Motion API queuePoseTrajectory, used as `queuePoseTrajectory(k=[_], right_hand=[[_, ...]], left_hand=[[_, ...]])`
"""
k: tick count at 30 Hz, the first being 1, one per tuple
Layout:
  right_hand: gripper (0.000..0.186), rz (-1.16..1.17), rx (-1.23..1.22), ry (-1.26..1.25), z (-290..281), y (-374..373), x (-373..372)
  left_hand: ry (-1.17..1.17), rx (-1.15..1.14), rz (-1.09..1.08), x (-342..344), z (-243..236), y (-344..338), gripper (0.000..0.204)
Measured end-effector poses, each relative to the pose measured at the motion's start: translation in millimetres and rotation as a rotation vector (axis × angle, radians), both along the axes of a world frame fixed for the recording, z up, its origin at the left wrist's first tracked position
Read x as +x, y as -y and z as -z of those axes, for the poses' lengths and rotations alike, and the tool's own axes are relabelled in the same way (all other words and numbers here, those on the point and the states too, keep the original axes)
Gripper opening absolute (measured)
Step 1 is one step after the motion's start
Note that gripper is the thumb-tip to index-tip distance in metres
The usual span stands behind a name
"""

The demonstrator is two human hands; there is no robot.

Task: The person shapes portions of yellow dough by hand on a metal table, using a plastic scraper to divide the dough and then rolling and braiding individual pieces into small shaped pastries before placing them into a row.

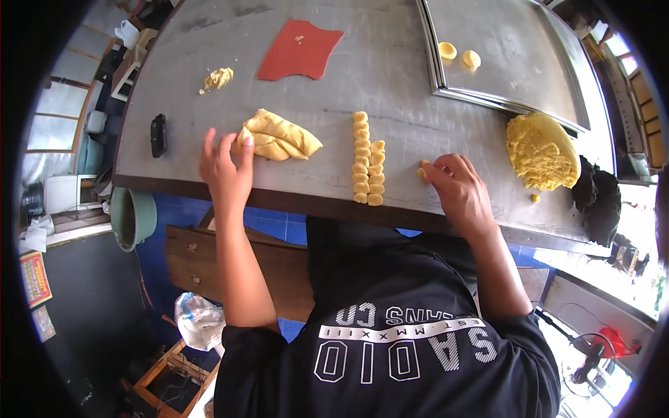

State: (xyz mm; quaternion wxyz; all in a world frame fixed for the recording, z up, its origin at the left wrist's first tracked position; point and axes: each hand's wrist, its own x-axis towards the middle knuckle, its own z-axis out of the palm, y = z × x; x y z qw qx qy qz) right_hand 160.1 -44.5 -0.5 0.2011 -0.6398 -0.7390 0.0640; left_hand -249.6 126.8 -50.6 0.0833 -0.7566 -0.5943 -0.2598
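My left hand (228,167) has its fingers apart, the thumb tip at the left end of a pale yellow dough lump (282,137) with creases across it. Between the thumb and fingertips of my right hand (461,191) is a small piece of dough (421,172), just over the metal tabletop. Two rows of small dough balls (361,160) run toward the table's front edge between my hands, the left row longer. To the right of my right hand rests a big, rough yellow dough mass (543,153), with a small crumb (535,198) beside it.
At the back right, a metal tray (509,56) holds two round dough pieces (460,56). A red sheet-like scraper (301,50) lies at the back, left of which are yellow crumbs (217,79). A black object (159,136) sits far left; a crumpled black plastic bag (598,198) is at the right edge.
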Motion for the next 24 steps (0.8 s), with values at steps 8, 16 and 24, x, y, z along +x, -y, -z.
queuePoseTrajectory(k=[8,16,24], right_hand=[[0.017,0.1,-0.095,-0.498,-7,-9,-4],[0.019,-0.281,0.351,-0.595,-26,-123,-90],[0.019,-0.242,-0.214,-1.211,-21,-170,-155]], left_hand=[[1.555,-0.366,0.109,39,-23,23,0.036],[1.917,-0.447,0.452,65,-44,12,0.04],[1.567,-0.159,0.158,98,-64,-1,0.038]])
